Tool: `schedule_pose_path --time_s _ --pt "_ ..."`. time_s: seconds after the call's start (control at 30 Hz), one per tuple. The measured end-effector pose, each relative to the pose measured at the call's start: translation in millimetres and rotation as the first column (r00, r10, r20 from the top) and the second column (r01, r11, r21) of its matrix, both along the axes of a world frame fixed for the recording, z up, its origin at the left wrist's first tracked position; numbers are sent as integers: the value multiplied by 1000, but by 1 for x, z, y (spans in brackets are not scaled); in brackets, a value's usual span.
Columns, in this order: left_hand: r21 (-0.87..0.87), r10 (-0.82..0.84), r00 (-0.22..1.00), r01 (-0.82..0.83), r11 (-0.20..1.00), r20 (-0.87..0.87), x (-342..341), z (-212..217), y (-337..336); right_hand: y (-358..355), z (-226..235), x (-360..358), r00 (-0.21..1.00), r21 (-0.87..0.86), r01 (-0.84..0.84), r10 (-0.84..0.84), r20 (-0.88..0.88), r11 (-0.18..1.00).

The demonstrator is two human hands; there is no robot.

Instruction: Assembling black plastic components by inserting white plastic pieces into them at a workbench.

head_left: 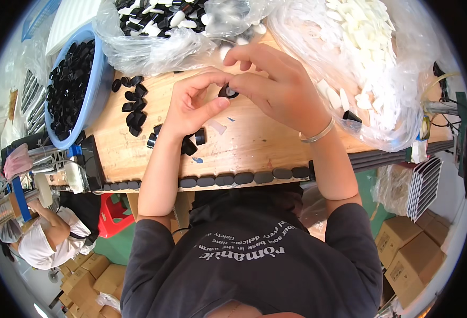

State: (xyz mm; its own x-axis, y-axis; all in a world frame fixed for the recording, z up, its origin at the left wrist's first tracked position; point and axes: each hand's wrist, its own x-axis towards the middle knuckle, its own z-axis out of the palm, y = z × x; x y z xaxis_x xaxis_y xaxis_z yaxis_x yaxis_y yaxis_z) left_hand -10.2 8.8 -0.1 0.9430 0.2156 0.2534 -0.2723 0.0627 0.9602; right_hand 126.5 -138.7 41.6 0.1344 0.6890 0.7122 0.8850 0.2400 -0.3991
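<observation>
Above the middle of the bench, my left hand pinches a small black cap between thumb and index finger. A pale spot shows inside the cap. My right hand, with a bracelet at the wrist, reaches in from the right. Its thumb touches the cap, while the index finger arches above, apart from the thumb. Several loose black caps lie on the wood left of my left hand, and a few more sit by its wrist. Along the bench's near edge runs a row of dark oval pieces.
A blue basin full of black caps stands at the left. Behind my hands lies a clear plastic bag of black and white pieces. Another bag holds white oval pieces at the right. A person sits at the lower left, near cardboard boxes.
</observation>
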Motion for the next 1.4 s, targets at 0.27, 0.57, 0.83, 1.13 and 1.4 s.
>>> schedule_pose_path --time_s 0.27,0.57,0.83,1.13,1.4 --pt "77 -19 996 26 997 -93 -1 5 0 0 -4 6 993 14 -86 85 79 996" --pt "-42 109 994 -110 993 -21 4 -2 -2 -1 0 4 926 -52 -103 77 -369 993" --pt "-179 40 999 -33 983 36 4 -3 -8 7 -15 -2 930 -78 -39 7 -368 996" --pt "-163 288 957 -277 947 43 5 -2 -10 14 -25 -13 781 -34 -39 9 -625 999" --pt "618 409 736 -676 402 539 4 21 -12 11 -29 -8 971 -173 149 -177 -160 974"
